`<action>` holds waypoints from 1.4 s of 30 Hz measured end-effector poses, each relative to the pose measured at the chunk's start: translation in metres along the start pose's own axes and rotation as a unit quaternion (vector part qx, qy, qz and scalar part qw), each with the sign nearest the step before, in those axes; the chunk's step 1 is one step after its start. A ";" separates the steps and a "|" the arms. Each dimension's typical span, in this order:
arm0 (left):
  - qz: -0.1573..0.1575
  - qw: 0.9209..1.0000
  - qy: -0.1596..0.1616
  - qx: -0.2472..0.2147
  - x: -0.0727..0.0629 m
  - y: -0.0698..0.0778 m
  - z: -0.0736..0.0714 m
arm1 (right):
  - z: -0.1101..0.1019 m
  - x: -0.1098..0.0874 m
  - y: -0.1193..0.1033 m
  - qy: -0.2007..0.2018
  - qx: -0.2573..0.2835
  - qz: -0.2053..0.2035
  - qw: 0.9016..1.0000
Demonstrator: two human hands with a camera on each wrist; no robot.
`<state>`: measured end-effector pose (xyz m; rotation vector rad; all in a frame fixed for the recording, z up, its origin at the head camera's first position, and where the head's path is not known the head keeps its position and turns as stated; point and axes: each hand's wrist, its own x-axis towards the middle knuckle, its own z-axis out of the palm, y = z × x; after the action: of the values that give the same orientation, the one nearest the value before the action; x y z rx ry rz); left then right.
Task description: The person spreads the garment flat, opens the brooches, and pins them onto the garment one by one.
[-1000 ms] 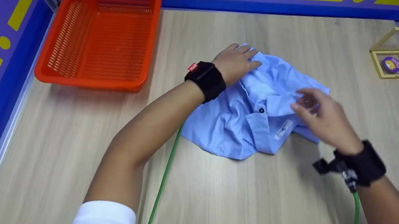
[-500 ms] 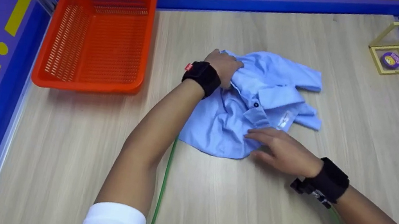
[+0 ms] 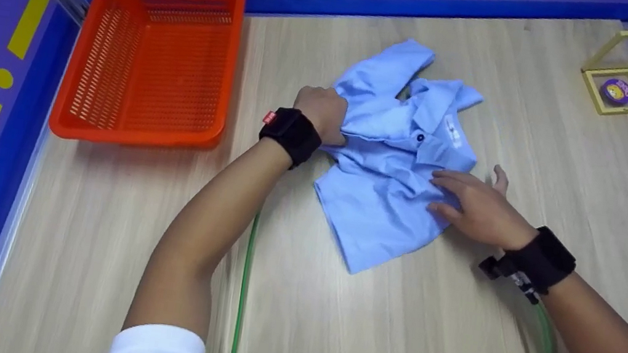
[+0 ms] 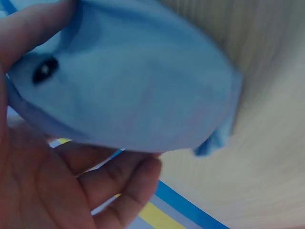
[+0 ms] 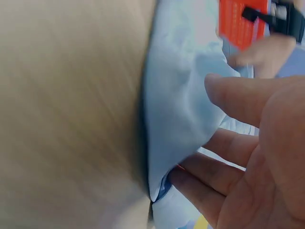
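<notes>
A light blue short-sleeved shirt lies crumpled on the table, with its collar and a white label toward the upper right. My left hand grips the shirt's left side. In the left wrist view, thumb and fingers have the cloth between them beside a dark button. On the shirt's right side rests my right hand, fingers spread. Seen from the right wrist, its fingertips touch the cloth near an edge, while the thumb stands apart from them.
An orange plastic basket stands at the back left of the wooden table. A small open frame box holding a purple round item sits at the back right. Green cables run from both wrists. Blue walls enclose the table.
My left hand has moved left and slightly down, drawing the shirt round. Its collar has shifted up and its hem downward. The right hand left the collar area, went down, then moved slightly up and right.
</notes>
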<state>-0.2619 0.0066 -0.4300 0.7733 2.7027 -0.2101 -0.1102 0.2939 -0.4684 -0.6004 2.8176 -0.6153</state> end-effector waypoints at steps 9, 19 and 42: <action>-0.001 1.000 -0.020 0.020 -0.028 0.014 0.007 | -0.017 0.014 0.017 0.006 0.032 0.033 0.999; 0.035 0.999 -0.035 0.011 -0.059 0.028 0.017 | -0.031 0.035 0.032 -0.016 0.029 0.056 0.998; -0.055 0.968 0.118 -0.216 -0.018 0.012 -0.022 | -0.081 0.114 0.022 0.064 0.075 0.137 0.986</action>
<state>-0.2467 0.0129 -0.4042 0.5434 2.8564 0.4618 -0.2423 0.2923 -0.4173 -0.1455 2.8624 -0.8267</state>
